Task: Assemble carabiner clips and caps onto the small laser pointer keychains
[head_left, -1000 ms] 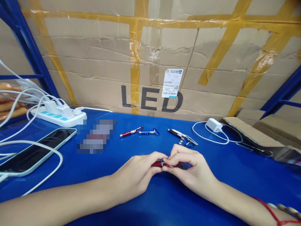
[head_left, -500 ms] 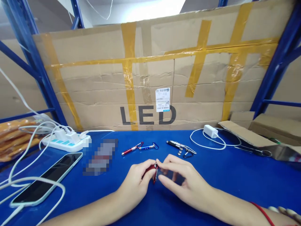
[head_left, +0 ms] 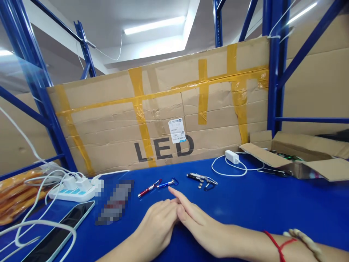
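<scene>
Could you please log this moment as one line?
left hand: curled, contents hidden; right hand: touching left hand; beyond: red penlight, blue penlight on blue table

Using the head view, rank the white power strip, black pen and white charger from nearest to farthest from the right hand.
Measured from the right hand:
1. Black pen: nearest, roughly straight ahead on the table.
2. White charger: farther back, to the right.
3. White power strip: farthest, over on the left side.
</scene>
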`<state>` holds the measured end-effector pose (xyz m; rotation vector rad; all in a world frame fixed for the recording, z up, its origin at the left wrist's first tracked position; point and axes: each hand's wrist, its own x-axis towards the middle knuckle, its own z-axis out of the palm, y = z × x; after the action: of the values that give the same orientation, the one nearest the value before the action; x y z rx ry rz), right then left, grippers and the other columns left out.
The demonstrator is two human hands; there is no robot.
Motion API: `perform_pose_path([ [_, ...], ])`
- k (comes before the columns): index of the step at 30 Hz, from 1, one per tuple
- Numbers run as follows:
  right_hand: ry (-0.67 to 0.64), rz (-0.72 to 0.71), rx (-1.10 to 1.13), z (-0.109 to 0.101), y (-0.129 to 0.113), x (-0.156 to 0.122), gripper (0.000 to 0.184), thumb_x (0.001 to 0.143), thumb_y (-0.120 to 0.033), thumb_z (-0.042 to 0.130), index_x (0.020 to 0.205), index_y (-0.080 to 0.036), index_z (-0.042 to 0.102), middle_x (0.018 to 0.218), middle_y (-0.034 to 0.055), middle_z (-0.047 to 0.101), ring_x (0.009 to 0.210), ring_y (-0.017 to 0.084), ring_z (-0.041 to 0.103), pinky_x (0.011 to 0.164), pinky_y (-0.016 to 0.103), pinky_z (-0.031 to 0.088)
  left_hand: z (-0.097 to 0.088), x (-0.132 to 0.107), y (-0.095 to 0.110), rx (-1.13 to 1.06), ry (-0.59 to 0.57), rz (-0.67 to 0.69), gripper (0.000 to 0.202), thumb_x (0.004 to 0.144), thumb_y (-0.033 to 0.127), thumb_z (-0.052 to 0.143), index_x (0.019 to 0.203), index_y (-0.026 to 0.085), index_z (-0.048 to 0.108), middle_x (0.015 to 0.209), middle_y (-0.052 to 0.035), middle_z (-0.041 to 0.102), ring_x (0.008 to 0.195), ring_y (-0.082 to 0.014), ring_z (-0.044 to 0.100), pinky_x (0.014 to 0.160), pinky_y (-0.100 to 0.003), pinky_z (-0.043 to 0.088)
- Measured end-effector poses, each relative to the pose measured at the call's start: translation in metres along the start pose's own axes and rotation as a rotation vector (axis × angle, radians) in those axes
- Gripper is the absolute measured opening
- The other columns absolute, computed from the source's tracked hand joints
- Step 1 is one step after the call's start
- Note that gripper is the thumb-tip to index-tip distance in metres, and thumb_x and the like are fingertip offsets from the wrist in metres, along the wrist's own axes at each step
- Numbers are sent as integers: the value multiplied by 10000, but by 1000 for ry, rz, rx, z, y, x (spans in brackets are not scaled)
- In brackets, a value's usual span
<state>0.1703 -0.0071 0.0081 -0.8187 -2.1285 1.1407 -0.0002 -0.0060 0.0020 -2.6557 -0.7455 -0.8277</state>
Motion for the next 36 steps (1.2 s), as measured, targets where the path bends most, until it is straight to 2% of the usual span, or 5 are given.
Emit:
perform_pose_path([
  [10,147,-142,155,-5,0,3,768,848,-662,210,1411,-148,113,1251,157,457,986,168,563,916,333,429,-10,30,1,-1,-34,-111,215,900,112,280,779,179,445,693,-50,591,609,-161,560,562,-251,438],
  [16,89,-125,367,-3,14,12,643,899,-568,255,1379,-155,146,699,9,543,602,129,564,547,256,455,-9,38,-3,-168,-114,-236,213,919,148,246,932,174,457,594,4,572,535,-143,542,570,-249,417],
  [23,49,-51,262,-17,26,21,559,952,-307,294,1421,-161,30,675,-31,521,563,92,528,605,251,436,7,24,-21,-416,-7,-481,168,890,213,374,1015,182,483,994,-54,614,932,-173,573,844,-293,420],
  [30,93,39,25,-32,40,27,485,926,-363,353,1365,-158,323,678,-20,444,593,100,414,606,252,386,9,13,-23,-649,-6,-727,255,928,347,266,899,190,466,872,-24,526,845,-163,484,801,-278,374],
  [36,129,204,42,-30,44,21,658,881,-582,303,1438,-263,153,1057,72,453,964,177,448,883,343,376,17,9,-20,-1006,6,-876,256,898,369,335,960,165,476,842,-25,505,676,-126,413,665,-256,369],
])
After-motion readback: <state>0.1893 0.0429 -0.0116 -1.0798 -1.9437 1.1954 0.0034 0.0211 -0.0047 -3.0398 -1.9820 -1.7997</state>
